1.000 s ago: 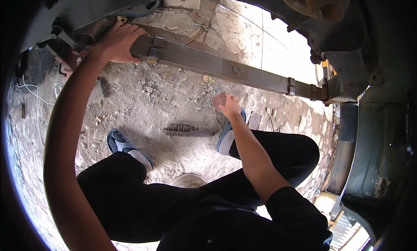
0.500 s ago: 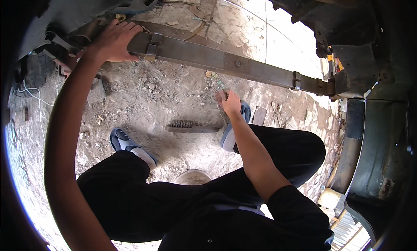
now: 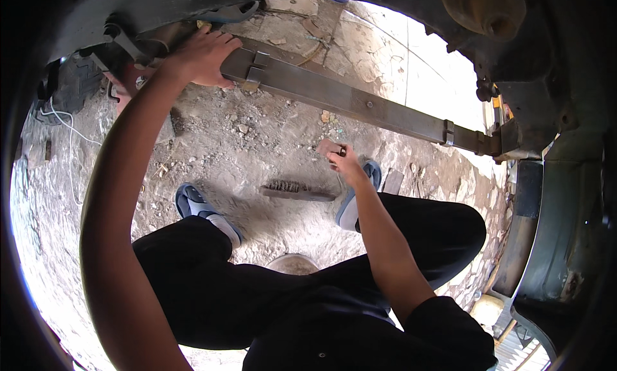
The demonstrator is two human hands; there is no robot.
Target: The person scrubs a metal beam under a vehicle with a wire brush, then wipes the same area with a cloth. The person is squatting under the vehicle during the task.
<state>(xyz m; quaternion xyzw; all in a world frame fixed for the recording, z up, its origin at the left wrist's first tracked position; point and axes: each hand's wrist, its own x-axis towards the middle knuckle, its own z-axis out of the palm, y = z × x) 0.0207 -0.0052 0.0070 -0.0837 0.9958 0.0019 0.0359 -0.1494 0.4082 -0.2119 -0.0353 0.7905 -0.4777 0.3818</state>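
Evidently, the leaf spring (image 3: 321, 85) meets the dark bracket (image 3: 514, 140) at right, its long axis slanting from upper left to lower right; what remains undone doesn't show. The left hand (image 3: 200, 58) drapes spread fingers over the leaf spring's left end, grip unclear; the right hand (image 3: 348, 163) pinches a brown block (image 3: 328, 146).

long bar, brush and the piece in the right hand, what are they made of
Long bar: probably steel, dull grey, with a faint metallic sheen.
Brush: back perhaps wood, dull grey; bristles maybe wire, dark and stiff-looking.
Brown piece in the right hand: matte, maybe sandpaper or stone; too small to tell.
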